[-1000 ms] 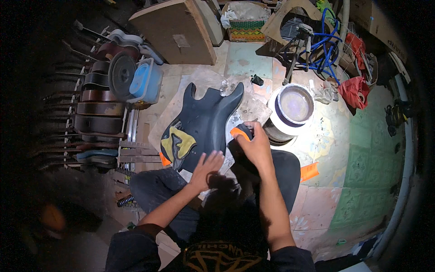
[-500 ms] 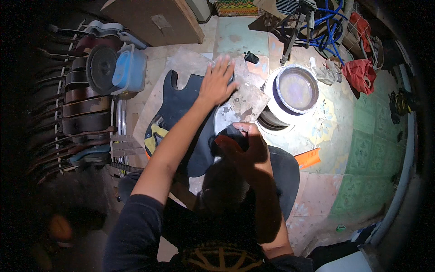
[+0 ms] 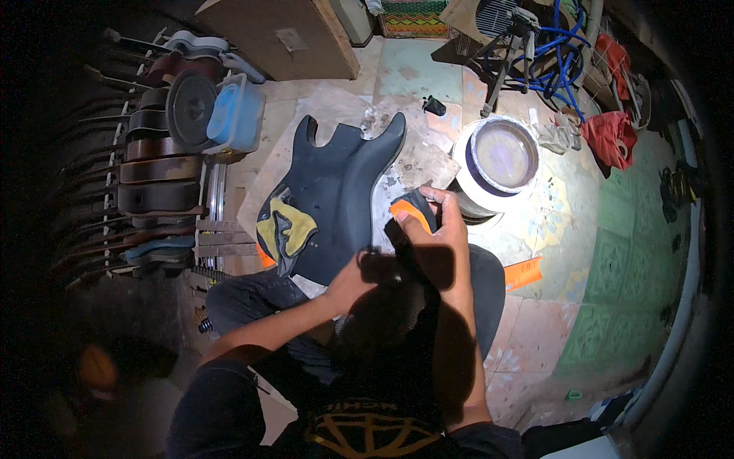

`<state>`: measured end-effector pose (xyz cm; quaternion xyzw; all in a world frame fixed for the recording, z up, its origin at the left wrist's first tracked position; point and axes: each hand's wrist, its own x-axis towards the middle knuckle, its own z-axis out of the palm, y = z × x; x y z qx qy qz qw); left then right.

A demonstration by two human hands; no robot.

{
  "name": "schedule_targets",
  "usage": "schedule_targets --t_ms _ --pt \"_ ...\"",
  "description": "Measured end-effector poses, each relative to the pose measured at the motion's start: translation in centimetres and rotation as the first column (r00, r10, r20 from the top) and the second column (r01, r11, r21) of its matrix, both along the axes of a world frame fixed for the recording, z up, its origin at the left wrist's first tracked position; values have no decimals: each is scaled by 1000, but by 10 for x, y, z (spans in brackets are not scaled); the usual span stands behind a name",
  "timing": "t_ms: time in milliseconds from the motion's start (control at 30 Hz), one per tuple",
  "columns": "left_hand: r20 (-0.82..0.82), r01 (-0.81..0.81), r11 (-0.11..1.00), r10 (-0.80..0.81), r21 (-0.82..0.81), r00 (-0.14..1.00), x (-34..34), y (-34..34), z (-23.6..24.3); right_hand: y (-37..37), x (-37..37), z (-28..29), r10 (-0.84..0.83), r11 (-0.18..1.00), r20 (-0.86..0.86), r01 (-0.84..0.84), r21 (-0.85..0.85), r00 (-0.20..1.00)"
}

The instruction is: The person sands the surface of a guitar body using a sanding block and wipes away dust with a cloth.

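Observation:
A dark grey guitar body (image 3: 336, 195) lies on a stained board (image 3: 264, 168) over the floor, between me and a white tub. A yellow cloth with dark patches (image 3: 294, 229) is on its lower left part. My right hand (image 3: 440, 229), right of the body, grips a dark block with an orange face (image 3: 409, 212), its fingers curled round it. My left hand (image 3: 353, 281) is by the body's lower edge, left of my right hand; deep shadow hides its fingers. Another orange sheet (image 3: 522, 271) lies right of my knee.
Several guitars (image 3: 157, 172) stand racked at left, beside a clear bin (image 3: 237, 126) and a round lid (image 3: 191, 111). A wooden panel (image 3: 275, 38) stands behind. The white tub (image 3: 475, 199) has a pan (image 3: 501, 153) on top; blue hose (image 3: 566, 69) and red bags (image 3: 608, 138) lie behind it.
My left hand reached up over the top of the body half a second ago and has come back down. My right hand with the block is slightly higher. The view has shifted.

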<state>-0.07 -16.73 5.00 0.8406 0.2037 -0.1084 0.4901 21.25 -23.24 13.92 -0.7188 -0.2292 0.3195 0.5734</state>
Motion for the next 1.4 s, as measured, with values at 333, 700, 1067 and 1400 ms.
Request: schedule_targets --t_ms 333,700,1067,1400 --pt "27 19 585 -71 811 997 73 120 -34 -2 -1 1 66 997 -15 -65 47 998" --pt "196 -332 492 308 805 931 146 219 -57 1 -2 5 97 995 49 -95 -35 994" --pt "52 51 410 -236 911 970 -22 -12 -81 3 -3 3 53 998 6 -54 29 999" --pt "42 56 749 -112 660 993 -29 33 -12 -27 14 12 -67 983 -123 86 162 990"
